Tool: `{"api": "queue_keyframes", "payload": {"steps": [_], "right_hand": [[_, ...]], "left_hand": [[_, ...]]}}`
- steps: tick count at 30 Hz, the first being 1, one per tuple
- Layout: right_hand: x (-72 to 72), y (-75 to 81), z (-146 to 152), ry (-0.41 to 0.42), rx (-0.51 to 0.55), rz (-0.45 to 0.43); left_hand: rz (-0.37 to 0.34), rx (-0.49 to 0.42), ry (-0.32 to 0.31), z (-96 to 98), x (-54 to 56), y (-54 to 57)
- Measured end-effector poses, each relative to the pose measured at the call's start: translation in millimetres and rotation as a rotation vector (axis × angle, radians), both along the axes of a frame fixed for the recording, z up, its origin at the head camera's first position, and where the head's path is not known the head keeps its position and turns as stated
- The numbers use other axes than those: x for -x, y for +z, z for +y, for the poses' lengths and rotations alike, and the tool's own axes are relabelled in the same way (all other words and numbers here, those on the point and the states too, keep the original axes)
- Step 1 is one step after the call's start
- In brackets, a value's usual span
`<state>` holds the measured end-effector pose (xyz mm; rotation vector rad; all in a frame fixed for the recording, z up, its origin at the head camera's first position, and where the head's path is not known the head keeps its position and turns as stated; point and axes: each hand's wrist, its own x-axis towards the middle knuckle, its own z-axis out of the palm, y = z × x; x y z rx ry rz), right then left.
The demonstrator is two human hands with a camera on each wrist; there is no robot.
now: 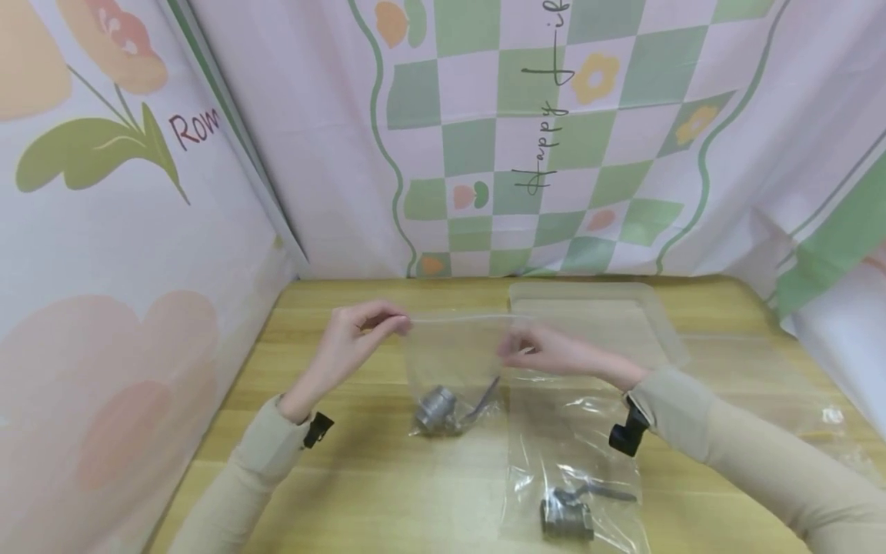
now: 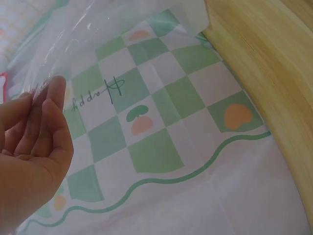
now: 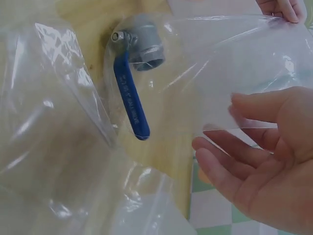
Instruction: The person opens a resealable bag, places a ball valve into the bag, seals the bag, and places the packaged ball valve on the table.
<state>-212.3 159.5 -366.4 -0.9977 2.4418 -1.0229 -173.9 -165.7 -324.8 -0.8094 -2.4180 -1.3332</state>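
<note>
A clear plastic bag (image 1: 453, 346) hangs upright over the table with a grey metal ball valve (image 1: 436, 409) in its bottom. The valve's blue lever handle (image 3: 129, 98) shows through the plastic in the right wrist view. My left hand (image 1: 361, 332) pinches the bag's upper left corner between thumb and fingers. At the right side edge, my right hand (image 1: 547, 348), blurred in the head view, holds the plastic with the thumb in front and the index finger behind; its other fingers are spread (image 3: 264, 147).
On the table right of centre lies another clear bag (image 1: 574, 423) with a second ball valve (image 1: 567, 517) inside. A translucent tray (image 1: 588, 291) stands at the back, and more clear plastic (image 1: 747, 385) covers the right side. Patterned cloth walls (image 1: 332, 154) surround the wooden table (image 1: 374, 500).
</note>
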Motion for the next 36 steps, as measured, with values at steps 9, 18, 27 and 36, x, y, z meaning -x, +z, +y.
{"api": "queue_keyframes", "payload": {"steps": [9,18,27,36], "right_hand": [[-11.0,0.4,-6.9,-0.013,0.046,-0.356],[-20.7,3.3,-10.5,0.122,0.040,-0.582],[-25.3,-1.4,-18.0,0.295,0.102,-0.770],[-19.7,-7.5,-19.5,0.068,0.137,-0.686]], "left_hand": [[-0.032,-0.012,0.018,-12.9,-14.9,7.9],[-0.026,0.022,0.064,-19.0,-31.3,16.6],[-0.158,0.047,0.080,-27.0,-44.0,23.9],[-0.271,0.014,0.144,-33.8,-15.1,19.6]]}}
